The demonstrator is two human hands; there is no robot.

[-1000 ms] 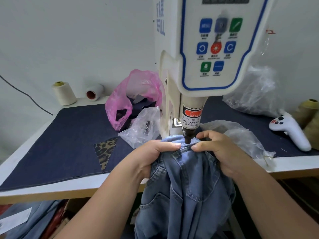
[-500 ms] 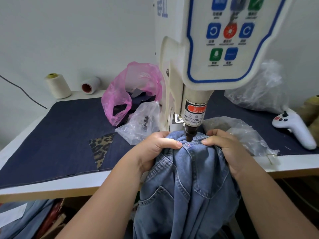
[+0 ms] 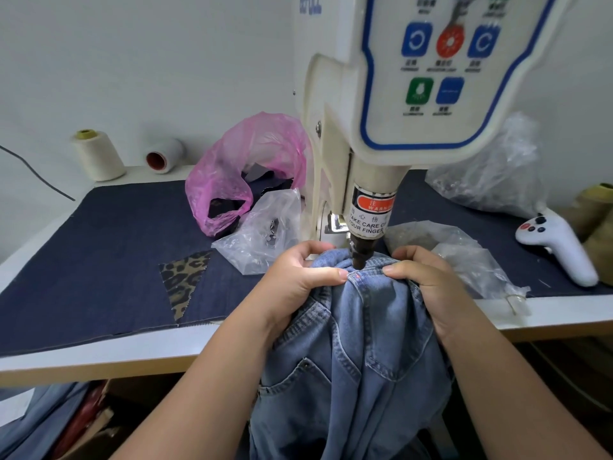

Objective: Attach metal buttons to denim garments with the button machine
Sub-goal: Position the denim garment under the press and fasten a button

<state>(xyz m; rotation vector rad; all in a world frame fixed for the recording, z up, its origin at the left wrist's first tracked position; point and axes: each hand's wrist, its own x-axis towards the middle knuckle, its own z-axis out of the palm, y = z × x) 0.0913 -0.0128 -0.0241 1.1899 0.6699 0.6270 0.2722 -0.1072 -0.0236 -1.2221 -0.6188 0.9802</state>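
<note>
Denim jeans (image 3: pixel 361 353) hang over the near edge of the counter (image 3: pixel 99 351), their bunched waistband lifted under the dark punch tip (image 3: pixel 360 257) of the button machine (image 3: pixel 381 94), where a small red light dot shows on the cloth. At the far left, a cream thread cone (image 3: pixel 98 156) stands upright beside a white spool (image 3: pixel 164 156) lying on its side, both near the wall. A dark blue denim mat (image 3: pixel 99 247) with a frayed near edge covers most of the counter, leaving a bare white strip along the front; a leopard-print patch (image 3: pixel 184 282) sits in it, with open mat to its left. A crinkled pink plastic bag (image 3: pixel 245 171) holds dark fabric pieces, and a clear bag (image 3: pixel 262 234) just in front of it holds small metal parts. The left hand (image 3: pixel 298 280) grips a fold of the waistband just left of the punch, thumb pressed on top. The right hand (image 3: pixel 428 283) pinches the cloth just right of it, fingers curled over the far side. More clear bags (image 3: pixel 464 260) lie crumpled behind that hand and against the wall. A smooth white controller (image 3: pixel 557 247) lies near the right edge, beside olive thread cones (image 3: pixel 597 220).
</note>
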